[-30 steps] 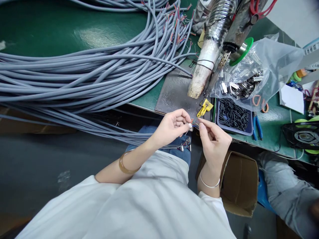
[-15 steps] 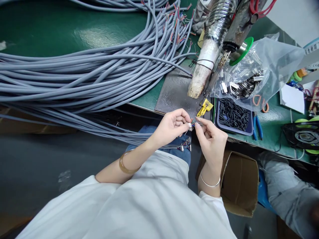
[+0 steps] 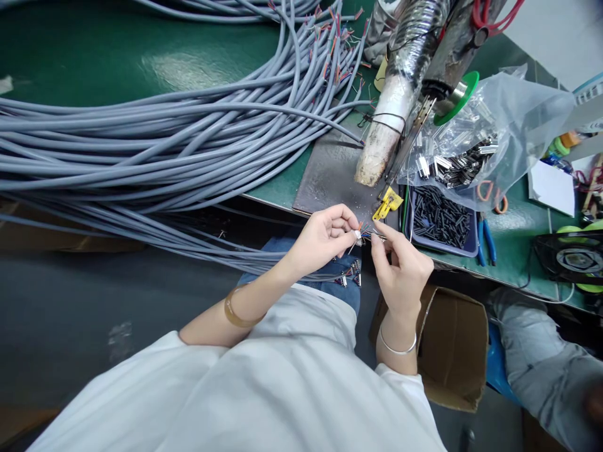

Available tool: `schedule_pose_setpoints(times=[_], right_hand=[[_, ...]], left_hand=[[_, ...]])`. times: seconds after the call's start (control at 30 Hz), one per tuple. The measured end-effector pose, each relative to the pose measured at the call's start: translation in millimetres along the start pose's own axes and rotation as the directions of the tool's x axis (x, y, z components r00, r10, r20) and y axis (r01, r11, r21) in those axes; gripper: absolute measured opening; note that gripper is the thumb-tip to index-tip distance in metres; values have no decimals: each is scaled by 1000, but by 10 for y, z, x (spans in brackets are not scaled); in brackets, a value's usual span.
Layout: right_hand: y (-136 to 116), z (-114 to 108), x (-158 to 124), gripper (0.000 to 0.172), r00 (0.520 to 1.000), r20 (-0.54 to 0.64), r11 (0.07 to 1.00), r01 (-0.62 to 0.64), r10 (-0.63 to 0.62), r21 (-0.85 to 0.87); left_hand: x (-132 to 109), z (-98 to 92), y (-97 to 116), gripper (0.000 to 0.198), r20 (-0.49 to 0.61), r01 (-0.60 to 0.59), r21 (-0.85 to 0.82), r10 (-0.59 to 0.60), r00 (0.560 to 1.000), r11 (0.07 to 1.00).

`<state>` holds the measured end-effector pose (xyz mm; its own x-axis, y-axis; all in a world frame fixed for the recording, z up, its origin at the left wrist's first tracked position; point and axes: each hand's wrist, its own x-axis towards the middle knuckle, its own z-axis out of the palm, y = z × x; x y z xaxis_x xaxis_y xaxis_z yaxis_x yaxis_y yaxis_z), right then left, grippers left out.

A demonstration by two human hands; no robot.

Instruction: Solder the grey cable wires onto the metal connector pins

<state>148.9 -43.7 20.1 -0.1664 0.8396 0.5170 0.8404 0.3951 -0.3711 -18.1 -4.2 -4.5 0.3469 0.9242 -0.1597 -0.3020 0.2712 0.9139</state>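
Note:
My left hand (image 3: 325, 238) is closed in a pinch around the stripped end of a grey cable. Thin coloured wires (image 3: 364, 231) fan out past its fingertips, orange, blue and others, with a small white piece at the thumb. Facing it from the right, my right hand (image 3: 400, 270) pinches a thin wire between thumb and forefinger; a slim dark line shows between those fingers. Below the hands, several cable ends with metal connectors (image 3: 351, 273) rest on my lap.
Many grey cables (image 3: 188, 135) cover the green bench (image 3: 202, 66). A soldering iron (image 3: 409, 141) and yellow holder (image 3: 388, 204) stand ahead. To the right lie a bag of connectors (image 3: 527, 119), a tray of black tubes (image 3: 443, 216), pliers (image 3: 487, 242) and a cardboard box (image 3: 452, 351). Another person sits nearby.
My right hand has shifted slightly right, away from the left fingertips. The coloured wires now show more spread out. My left hand keeps its pinch almost in place.

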Motion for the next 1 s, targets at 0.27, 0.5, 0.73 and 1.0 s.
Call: schedule_pose_setpoints(times=[0.27, 0.5, 0.73, 1.0], right_hand=[[-5, 8, 0, 24, 986, 92, 980, -153, 142, 124], [7, -22, 32, 21, 934, 246, 917, -318, 259, 240], [-46, -53, 21, 22, 955, 159, 922, -286, 252, 262], [-8, -57, -49, 23, 992, 69, 979, -116, 106, 169]], left_hand=[[-8, 5, -4, 16, 2, -16, 8, 16, 1000, 1000], [-32, -2, 28, 17, 59, -37, 21, 36, 998, 999], [-18, -3, 41, 16, 51, -41, 21, 40, 998, 999], [3, -7, 32, 16, 14, -24, -23, 24, 1000, 999]])
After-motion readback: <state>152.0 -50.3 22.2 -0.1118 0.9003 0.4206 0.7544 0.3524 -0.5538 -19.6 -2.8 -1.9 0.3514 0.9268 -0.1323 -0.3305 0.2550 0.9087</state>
